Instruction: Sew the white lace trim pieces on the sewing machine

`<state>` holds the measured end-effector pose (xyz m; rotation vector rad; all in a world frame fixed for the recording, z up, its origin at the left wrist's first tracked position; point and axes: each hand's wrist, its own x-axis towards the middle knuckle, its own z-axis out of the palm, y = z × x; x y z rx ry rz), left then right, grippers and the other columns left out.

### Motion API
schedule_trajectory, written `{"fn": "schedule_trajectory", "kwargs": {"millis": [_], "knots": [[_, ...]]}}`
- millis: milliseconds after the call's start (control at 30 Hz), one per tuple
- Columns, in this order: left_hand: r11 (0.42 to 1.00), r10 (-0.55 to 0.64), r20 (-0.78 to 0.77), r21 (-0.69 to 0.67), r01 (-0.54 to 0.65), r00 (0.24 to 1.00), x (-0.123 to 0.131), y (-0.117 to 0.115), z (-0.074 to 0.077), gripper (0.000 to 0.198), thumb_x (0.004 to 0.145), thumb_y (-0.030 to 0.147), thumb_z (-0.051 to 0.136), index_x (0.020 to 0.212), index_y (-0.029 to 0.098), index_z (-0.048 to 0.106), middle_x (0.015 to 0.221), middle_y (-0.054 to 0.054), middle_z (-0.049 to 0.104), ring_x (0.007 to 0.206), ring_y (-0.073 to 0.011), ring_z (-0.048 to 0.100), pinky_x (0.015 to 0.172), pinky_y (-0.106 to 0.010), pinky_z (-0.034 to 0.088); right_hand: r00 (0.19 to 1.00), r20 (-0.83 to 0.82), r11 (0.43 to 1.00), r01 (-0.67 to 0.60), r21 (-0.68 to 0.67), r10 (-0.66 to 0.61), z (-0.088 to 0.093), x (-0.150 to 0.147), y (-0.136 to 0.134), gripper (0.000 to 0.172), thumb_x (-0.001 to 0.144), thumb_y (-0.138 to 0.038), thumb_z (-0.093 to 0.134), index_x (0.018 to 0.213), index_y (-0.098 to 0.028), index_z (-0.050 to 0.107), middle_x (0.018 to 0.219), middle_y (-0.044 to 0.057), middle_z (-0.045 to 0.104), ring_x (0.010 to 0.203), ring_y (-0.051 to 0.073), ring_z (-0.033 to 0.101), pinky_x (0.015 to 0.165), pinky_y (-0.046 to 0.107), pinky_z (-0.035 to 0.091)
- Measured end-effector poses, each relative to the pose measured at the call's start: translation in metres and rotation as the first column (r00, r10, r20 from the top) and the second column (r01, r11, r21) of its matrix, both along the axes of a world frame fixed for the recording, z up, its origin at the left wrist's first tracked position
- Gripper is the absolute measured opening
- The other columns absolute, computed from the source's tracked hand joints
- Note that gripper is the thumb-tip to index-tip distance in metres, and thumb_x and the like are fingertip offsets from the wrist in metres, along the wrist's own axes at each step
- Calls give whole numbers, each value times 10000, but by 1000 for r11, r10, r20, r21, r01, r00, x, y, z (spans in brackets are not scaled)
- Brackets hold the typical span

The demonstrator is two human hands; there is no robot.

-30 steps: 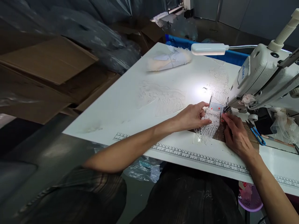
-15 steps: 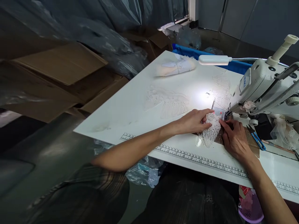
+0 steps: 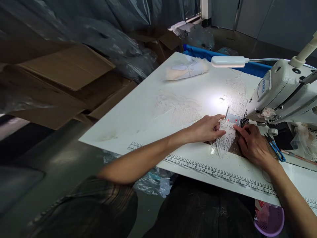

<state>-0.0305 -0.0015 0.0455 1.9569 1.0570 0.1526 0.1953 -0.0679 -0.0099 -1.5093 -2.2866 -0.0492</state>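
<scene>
A white lace piece (image 3: 224, 145) lies under the needle area of a white sewing machine (image 3: 279, 89), its lower end fanned over the table. At its left edge is my left hand (image 3: 209, 129), index finger and thumb forward and the other fingers curled, holding the lace against the table. My right hand (image 3: 255, 143) is on the other side, fingers bent and index fingertip pressing the lace's right edge close to the presser foot (image 3: 243, 122). Beyond the metal needle plate (image 3: 232, 119), more lace (image 3: 236, 96) trails away behind. What lies beneath my curled fingers is hidden.
Blue thread snips (image 3: 276, 150) lie right of my right hand. Another lace piece (image 3: 179, 107) and a tied bundle (image 3: 187, 70) rest on the white table (image 3: 138, 115). A lamp (image 3: 229, 61) hangs above. Cardboard boxes (image 3: 66, 66) stand left; a purple basket (image 3: 272, 219) sits below.
The view has shifted slightly, so the machine appears farther right. My right hand sits a little lower and flatter beside the lace. My left hand stays nearly in place.
</scene>
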Motion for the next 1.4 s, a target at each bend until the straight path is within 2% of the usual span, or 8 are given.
{"fn": "schedule_trajectory", "kwargs": {"millis": [233, 367, 533, 667, 867, 1167, 1300, 1400], "knots": [[998, 35, -50, -56, -38, 998, -1, 4, 5, 766, 831, 347, 635, 1496, 95, 349, 926, -67, 712, 678, -139, 625, 590, -239, 444, 965, -241, 991, -123, -61, 105, 9, 12, -8, 408, 957, -189, 417, 1313, -273, 599, 1067, 86, 587, 957, 201, 621, 819, 382, 583], [998, 50, -60, -46, -53, 997, 0, 2, 6, 704, 854, 308, 610, 1481, 91, 374, 889, -58, 709, 649, -133, 623, 584, -237, 452, 982, -127, 990, -142, -25, 138, 6, 9, -9, 409, 939, -196, 443, 1296, -295, 616, 1089, 96, 584, 989, 232, 589, 836, 438, 566], [998, 7, -21, -55, -9, 1000, 1, -1, 4, 665, 874, 301, 576, 1472, 91, 373, 802, -33, 697, 637, -139, 642, 576, -226, 472, 999, -1, 998, -39, -45, 39, -1, 4, -5, 399, 926, -208, 435, 1267, -278, 630, 1036, 117, 572, 903, 258, 557, 744, 461, 558], [999, 30, 4, -29, -30, 1000, 3, -3, 0, 648, 863, 286, 583, 1455, 103, 393, 805, -22, 683, 612, -134, 640, 574, -233, 499, 998, -58, 998, -24, -56, 21, 1, 5, -6, 410, 944, -221, 420, 1311, -293, 589, 1045, 105, 559, 932, 245, 569, 795, 459, 569], [988, 107, 24, -118, -103, 994, 5, -4, 3, 666, 869, 268, 595, 1478, 134, 361, 945, -54, 672, 586, -117, 635, 556, -240, 540, 996, -60, 998, -63, -30, 61, 1, 7, -9, 423, 935, -200, 441, 1324, -279, 588, 1029, 104, 560, 916, 235, 561, 815, 461, 565], [997, 69, 2, -40, -68, 998, 3, -3, -1, 669, 846, 262, 613, 1461, 118, 394, 933, -52, 687, 628, -118, 630, 596, -239, 514, 995, -86, 998, -55, -28, 53, 1, 6, -10, 435, 927, -174, 443, 1312, -288, 612, 1039, 105, 569, 942, 241, 569, 841, 475, 564], [997, 66, -9, -39, -66, 998, 3, -2, 0, 666, 843, 265, 601, 1455, 101, 396, 897, -44, 695, 634, -127, 623, 617, -255, 502, 980, -171, 992, -114, -52, 103, 10, 8, -15, 423, 934, -148, 434, 1263, -291, 659, 1040, 86, 600, 949, 208, 600, 830, 403, 573], [998, 56, -5, -34, -56, 998, 3, -1, 0, 670, 848, 277, 604, 1456, 94, 389, 882, -41, 696, 658, -129, 625, 614, -243, 488, 972, -154, 982, -186, -38, 178, 12, 9, -16, 385, 927, -147, 459, 1168, -294, 721, 1033, 83, 615, 952, 210, 604, 823, 406, 564]]}}
